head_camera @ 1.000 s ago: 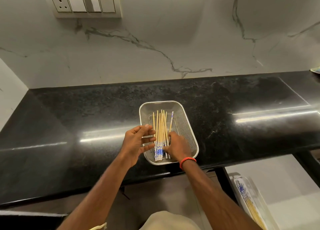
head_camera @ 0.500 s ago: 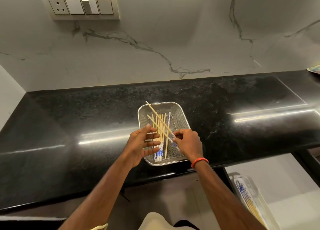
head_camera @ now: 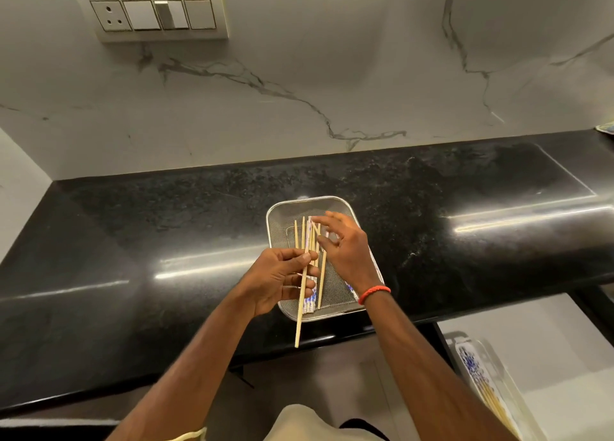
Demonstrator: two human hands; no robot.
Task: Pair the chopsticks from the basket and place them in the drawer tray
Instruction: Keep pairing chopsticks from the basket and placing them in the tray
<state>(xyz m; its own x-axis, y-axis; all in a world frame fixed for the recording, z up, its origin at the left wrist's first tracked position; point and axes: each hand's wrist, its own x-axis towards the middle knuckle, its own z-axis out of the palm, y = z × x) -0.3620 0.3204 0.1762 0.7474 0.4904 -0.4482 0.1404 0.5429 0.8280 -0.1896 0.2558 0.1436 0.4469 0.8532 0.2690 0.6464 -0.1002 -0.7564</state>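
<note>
We find left hand (head_camera: pixel 279 281) pinching chopstick (head_camera: pixel 298 324), right hand (head_camera: pixel 349 251) spread, empty, over basket (head_camera: pixel 332 198) — advise matching pattern, squaring tips.

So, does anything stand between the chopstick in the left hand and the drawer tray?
Yes, in this view. The person's own right forearm crosses the space between the chopstick, pinched by the left hand, and the drawer tray at the lower right. Nothing else visible is in the way.
</note>
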